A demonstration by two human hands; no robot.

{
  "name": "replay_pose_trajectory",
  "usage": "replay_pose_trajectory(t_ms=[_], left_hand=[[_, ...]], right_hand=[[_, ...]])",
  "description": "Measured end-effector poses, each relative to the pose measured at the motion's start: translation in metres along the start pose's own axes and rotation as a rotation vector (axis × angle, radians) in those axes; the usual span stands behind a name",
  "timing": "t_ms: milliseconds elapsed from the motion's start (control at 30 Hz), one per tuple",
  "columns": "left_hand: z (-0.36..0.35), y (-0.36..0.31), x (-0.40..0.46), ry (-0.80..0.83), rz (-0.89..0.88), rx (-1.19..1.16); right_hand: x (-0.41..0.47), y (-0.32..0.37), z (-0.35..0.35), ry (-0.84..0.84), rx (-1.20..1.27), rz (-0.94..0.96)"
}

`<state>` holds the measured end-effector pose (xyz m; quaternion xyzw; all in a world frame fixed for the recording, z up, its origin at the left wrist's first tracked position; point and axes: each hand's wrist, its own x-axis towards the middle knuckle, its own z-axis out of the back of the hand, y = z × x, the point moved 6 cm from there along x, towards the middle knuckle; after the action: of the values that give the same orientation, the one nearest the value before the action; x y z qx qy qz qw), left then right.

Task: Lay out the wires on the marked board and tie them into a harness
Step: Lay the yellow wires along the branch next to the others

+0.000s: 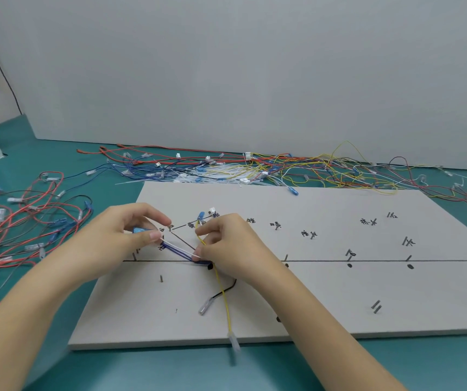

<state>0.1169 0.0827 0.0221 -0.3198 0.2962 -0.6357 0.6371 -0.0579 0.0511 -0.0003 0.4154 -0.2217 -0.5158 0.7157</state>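
- A yellow wire (222, 289) runs down the board (325, 300), and its clear end cap (234, 342) hangs over the near edge above the green bench (255, 371).
- Beside it a short black wire (226, 289) with a clear cap lies on the board.
- The left hand (114, 238) pinches one end of a white and blue wire bundle (178, 251) between thumb and forefinger, near a blue connector.
- The right hand (232, 246) pinches the bundle's other end, by the black line drawn across the board.
- The bundle lies stretched between the two hands, among nails and handwritten marks.
- A tangle of red wires (15, 221) lies on the bench to the left.
- Past the board's far edge lies a heap of loose wires (297, 167) in red, yellow, blue and white, near the grey wall (255, 66).
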Motion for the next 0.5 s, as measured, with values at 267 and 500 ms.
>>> replay_pose_trajectory(t_ms=[267, 500], left_hand=[[0.013, 0.008, 0.002, -0.092, 0.042, 0.019], [0.013, 0.011, 0.003, -0.108, 0.038, 0.062]], right_hand=[[0.003, -0.002, 0.000, -0.009, -0.049, 0.038], [0.002, -0.003, 0.000, 0.004, -0.034, 0.034]])
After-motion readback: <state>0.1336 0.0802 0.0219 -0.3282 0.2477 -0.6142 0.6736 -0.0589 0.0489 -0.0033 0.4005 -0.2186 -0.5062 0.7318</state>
